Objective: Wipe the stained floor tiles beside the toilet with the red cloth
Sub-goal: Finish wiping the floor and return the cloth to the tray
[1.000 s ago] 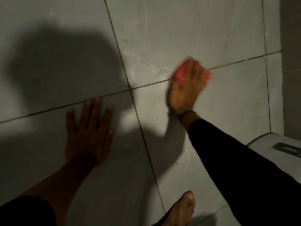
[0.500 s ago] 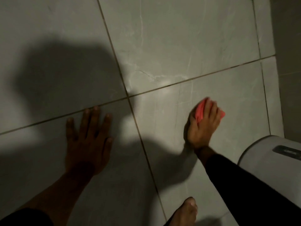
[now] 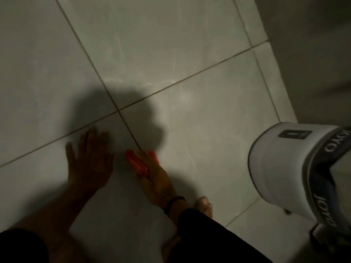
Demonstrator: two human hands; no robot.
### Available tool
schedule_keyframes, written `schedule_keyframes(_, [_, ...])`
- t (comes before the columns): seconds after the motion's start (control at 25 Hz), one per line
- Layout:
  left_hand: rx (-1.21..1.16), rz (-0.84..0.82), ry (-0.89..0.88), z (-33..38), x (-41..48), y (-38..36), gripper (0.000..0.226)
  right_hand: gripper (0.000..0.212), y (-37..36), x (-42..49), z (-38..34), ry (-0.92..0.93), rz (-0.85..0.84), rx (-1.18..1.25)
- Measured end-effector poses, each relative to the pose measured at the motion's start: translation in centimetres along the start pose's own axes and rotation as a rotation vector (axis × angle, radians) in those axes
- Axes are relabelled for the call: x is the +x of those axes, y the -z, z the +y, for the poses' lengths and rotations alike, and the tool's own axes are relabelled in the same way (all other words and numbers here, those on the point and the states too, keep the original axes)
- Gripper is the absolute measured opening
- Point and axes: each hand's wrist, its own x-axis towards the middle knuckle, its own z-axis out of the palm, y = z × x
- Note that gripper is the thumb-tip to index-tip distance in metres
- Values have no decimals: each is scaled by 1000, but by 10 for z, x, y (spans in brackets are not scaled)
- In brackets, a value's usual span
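Large pale grey floor tiles (image 3: 209, 118) with dark grout lines fill the view. My right hand (image 3: 154, 179) presses the red cloth (image 3: 137, 162) flat onto the floor, right on the grout line near the middle. The cloth shows to the left of my fingers and just beyond their tips. My left hand (image 3: 89, 158) lies flat on the tile just left of the cloth, fingers spread, holding nothing. A white toilet (image 3: 281, 164) with a dark printed band stands at the right edge.
My bare foot (image 3: 205, 205) rests on the tile just behind my right wrist. A grey wall (image 3: 313, 54) runs along the upper right. Shadows of my head and arms darken the tiles around both hands.
My right hand has dragged the cloth back toward me and to the left, ending beside my left hand. The view has swung, bringing more of the toilet in. My left hand stays planted.
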Motion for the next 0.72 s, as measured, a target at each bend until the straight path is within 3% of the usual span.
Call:
schedule_keyframes(0.08, [-255,-257,101,46,-12,37,56,43,40,-29,-38,-245,73,441])
schedule_keyframes(0.16, [-763,-539,226,122,-35,88,42,40,93,-63,-77,-394,219,822])
schedule_keyframes(0.2, [-1001,-605,314,161,-49,115,38,40,121,-82,-93,-417,293,937])
schedule_keyframes(0.28, [-1219,-660,308,233,-78,166,32,38,180,-122,-120,-516,465,1188])
schedule_keyframes(0.36, [-1155,-687,183,297,-102,208,12,31,237,-163,-131,-610,690,1310])
schedule_keyframes(0.56, [-885,-742,-161,451,-133,270,27,22,367,-252,-115,-722,1127,1296])
schedule_keyframes(0.72, [-624,-591,-360,567,-149,269,38,35,440,-282,-58,-786,1310,1193])
